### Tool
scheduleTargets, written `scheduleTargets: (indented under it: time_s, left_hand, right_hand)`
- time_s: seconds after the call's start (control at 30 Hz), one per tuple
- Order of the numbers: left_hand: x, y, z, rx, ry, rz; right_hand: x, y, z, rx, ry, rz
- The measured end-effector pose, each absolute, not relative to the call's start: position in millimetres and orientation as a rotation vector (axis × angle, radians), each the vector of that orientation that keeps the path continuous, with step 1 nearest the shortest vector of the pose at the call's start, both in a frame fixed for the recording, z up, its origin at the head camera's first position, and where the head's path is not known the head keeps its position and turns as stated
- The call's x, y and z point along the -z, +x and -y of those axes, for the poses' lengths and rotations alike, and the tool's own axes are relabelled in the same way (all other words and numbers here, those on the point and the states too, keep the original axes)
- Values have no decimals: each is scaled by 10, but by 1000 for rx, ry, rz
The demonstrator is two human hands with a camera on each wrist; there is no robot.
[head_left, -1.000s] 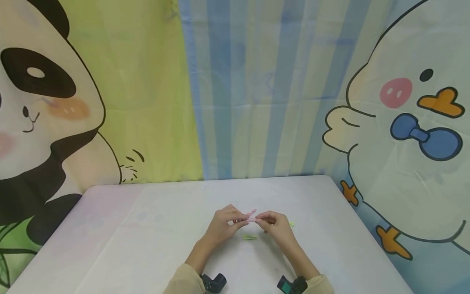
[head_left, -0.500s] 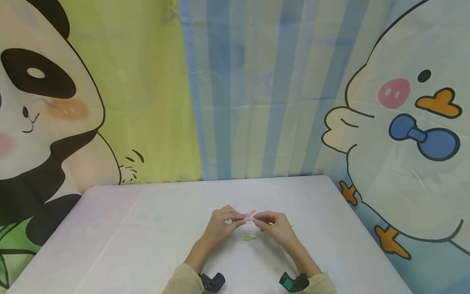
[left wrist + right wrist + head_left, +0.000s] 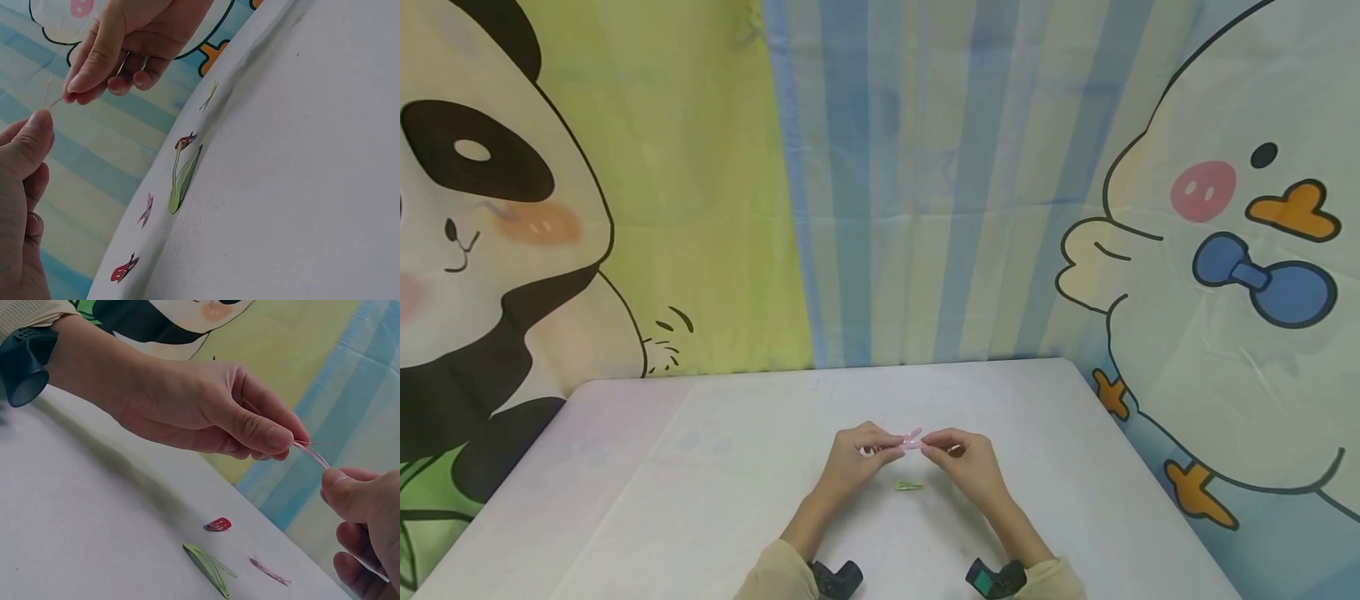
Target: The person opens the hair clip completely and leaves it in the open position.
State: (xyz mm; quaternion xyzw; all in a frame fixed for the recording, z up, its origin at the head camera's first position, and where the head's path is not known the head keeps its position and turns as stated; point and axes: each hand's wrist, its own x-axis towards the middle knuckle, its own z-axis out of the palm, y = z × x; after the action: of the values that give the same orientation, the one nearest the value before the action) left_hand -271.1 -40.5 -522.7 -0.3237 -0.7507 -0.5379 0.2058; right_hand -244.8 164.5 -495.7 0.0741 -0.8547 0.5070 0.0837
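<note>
Between both hands, above the table, a thin pink snap hair clip (image 3: 912, 438) is spread into two strips. My left hand (image 3: 856, 458) pinches one end with thumb and forefinger. Thumb and fingertips of my right hand (image 3: 967, 468) pinch the opposite end. In the right wrist view the pink clip (image 3: 311, 454) bends between the two sets of fingertips, which cover its ends. Beneath the hands a green snap hair clip (image 3: 908, 485) lies on the table; the left wrist view shows this green clip (image 3: 180, 187) closer, its two arms apart.
Around it on the white table (image 3: 700, 500) lie a red clip (image 3: 219, 524), a second pink clip (image 3: 270, 570), another red clip (image 3: 124, 269) and a thinner green clip (image 3: 209, 96). Cartoon-printed curtains (image 3: 910, 183) hang behind the table's far edge.
Both hands stay nearly in place with the pink clip held between them; my right hand shifts slightly and now hides most of the green clip behind it.
</note>
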Motion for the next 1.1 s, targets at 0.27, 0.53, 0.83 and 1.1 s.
scheduleTargets:
  time_s: [0.27,0.53,0.83,1.1]
  left_hand:
    - [5056,-2580,386,1507,-871,2105]
    - [5175,-2631,403,1511,-806,2199]
    - [5278,-2704,460,1499,-846,2307]
    - [5268,-2720,497,1365,-900,2356]
  right_hand:
    - [4975,-2471,-1646,-1534,216,2552]
    - [4997,-2477,-1651,-1506,203,2575]
    - [5047,-2492,-1659,-1422,234,2583]
    - [5099,-2512,-1658,-1314,278,2615]
